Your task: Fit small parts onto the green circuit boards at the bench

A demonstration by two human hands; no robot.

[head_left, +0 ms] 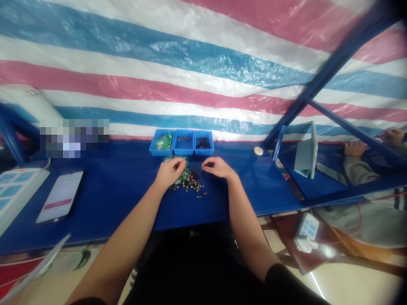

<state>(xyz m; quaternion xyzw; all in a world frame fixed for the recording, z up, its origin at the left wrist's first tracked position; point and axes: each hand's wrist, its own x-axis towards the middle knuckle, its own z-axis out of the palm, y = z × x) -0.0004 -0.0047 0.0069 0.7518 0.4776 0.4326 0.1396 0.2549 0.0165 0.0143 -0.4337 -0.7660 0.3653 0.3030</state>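
A mixed heap of small brass-and-black parts point(191, 182) lies on the blue table point(127, 199), with green translucent pieces point(182, 179) among them. At the heap's left side is my left hand point(170, 173), its thumb and fingertips pinched together. My right hand point(220, 167) hovers at the right of the heap, fingers curled to a pinch. Whatever either pinch holds is too small to make out. Behind the hands stand three joined blue bins: the left bin point(161, 153) has green pieces, the middle bin point(183, 151) a few small metallic parts, the right bin point(204, 151) dark ones.
A phone point(60, 197) and a white power strip point(19, 190) lie at the left. On the right are a round white object point(258, 151), a blue metal frame point(291, 101) and a propped tablet point(307, 150). Beyond the frame, another person's hand point(355, 148) and sleeve show.
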